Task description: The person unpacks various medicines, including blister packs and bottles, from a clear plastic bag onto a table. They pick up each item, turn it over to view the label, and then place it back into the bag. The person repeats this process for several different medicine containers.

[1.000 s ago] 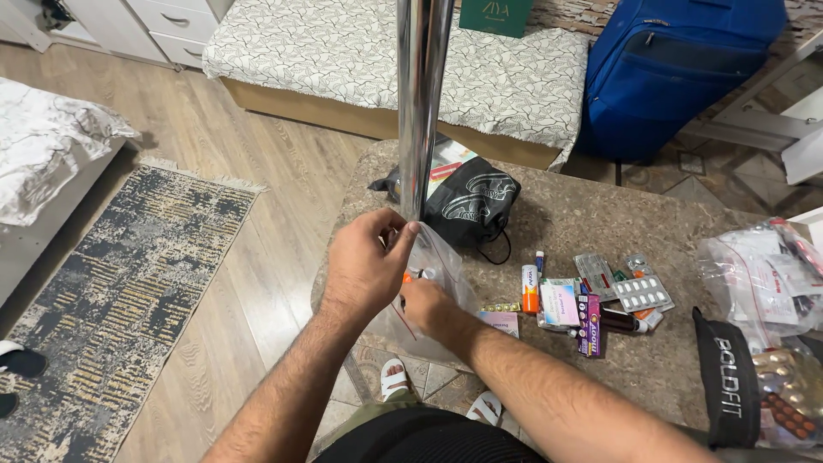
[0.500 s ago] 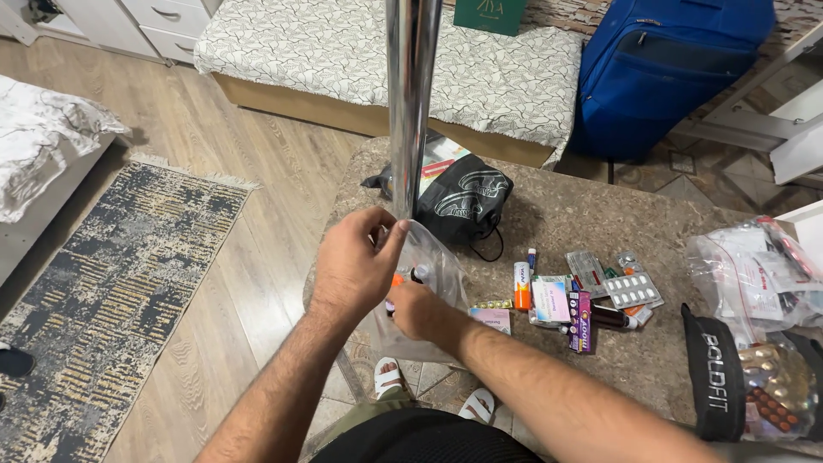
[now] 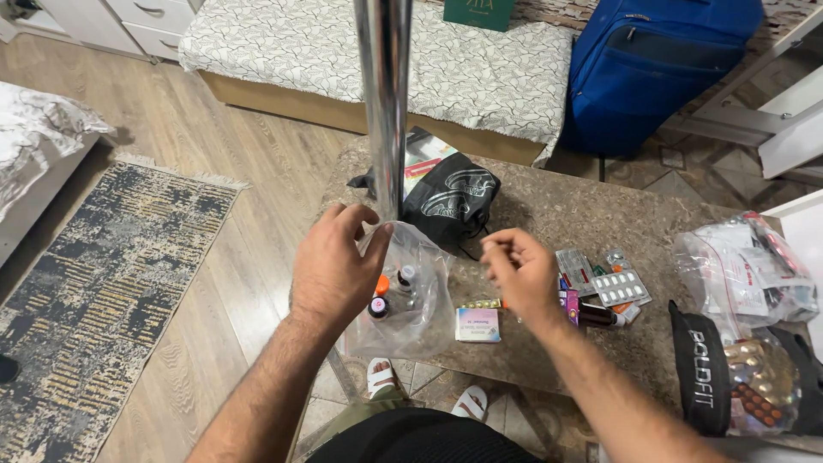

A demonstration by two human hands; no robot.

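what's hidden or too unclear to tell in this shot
Head view only:
- Clear bag: the small bottles inside blur behind the plastic, and the left hand covers its left edge.
- Right hand: whether its fingertips pinch anything is too small to tell.
- Blister packs: pills too small to make out.
- Blue suitcase: cut off by the top edge.

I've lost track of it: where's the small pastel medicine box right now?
In the head view, the small box lies on the table near its front edge, between the clear bag in the left hand and the right hand.
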